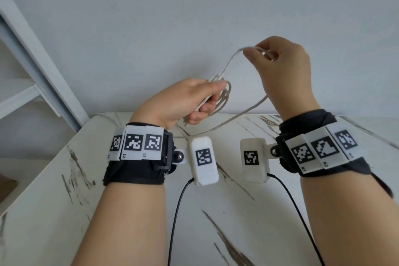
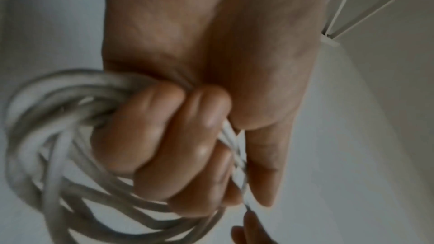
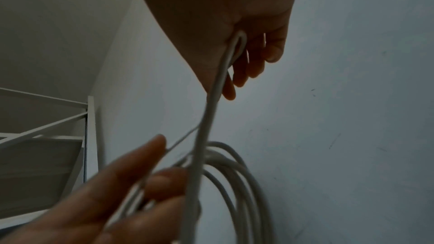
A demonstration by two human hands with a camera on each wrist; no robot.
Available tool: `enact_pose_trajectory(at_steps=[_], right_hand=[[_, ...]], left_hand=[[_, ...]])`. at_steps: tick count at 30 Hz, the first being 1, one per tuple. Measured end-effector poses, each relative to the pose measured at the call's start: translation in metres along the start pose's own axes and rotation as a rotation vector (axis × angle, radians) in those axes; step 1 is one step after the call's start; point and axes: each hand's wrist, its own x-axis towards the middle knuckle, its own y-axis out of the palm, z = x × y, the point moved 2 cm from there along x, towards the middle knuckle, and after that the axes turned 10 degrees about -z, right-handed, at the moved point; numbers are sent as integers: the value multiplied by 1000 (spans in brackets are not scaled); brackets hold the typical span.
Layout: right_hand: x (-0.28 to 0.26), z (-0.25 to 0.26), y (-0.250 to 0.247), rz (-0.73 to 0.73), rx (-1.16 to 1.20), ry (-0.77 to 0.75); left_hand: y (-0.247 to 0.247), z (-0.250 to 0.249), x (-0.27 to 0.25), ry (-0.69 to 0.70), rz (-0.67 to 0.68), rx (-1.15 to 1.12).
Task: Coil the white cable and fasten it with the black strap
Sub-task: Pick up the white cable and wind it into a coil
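My left hand (image 1: 190,101) is raised above the table's far edge and grips several loops of the white cable (image 1: 224,95) in its curled fingers (image 2: 164,146); the coil (image 2: 47,136) hangs to one side of the fist. My right hand (image 1: 280,65) is higher and to the right, pinching a stretch of the same cable (image 3: 211,99). From the right hand one strand runs down-left to the coil (image 3: 234,173), and another slack strand (image 1: 237,114) droops to the table. No black strap shows in any view.
A white marble-patterned table (image 1: 64,190) lies below my forearms, with a plain grey wall (image 1: 194,6) behind it. A white shelf frame (image 1: 32,60) stands at the left. Black leads (image 1: 179,211) hang from the wrist cameras over the table.
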Motion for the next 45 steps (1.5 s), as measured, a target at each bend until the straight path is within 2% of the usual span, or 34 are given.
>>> enact_pose_trajectory(at_steps=[7,16,20,24,27,29,35,45], right_hand=[[-8,-8,10,153,-112,-47],[-9,-25,22,296,-314,6],[-8,-30,22,335,-262,102],[-8,-25,22,347,-207,130],[-7,-21,23,346,-94,222],[-9,-20,22,339,-20,267],[-15,-11,23,298,-193,41],[-33,12,28,628,-314,-67]], left_hand=[[-10,-7,-2,29,-60,-290],[-23,-5,6,9,-187,-848],[-35,1,9,26,-287,-1116],[-44,16,10,31,-428,-1329],[-49,20,10,79,-482,-1471],[-51,19,9,111,-491,-1517],[-51,16,11,137,-515,-1514],[-52,14,8,211,-552,-1513]])
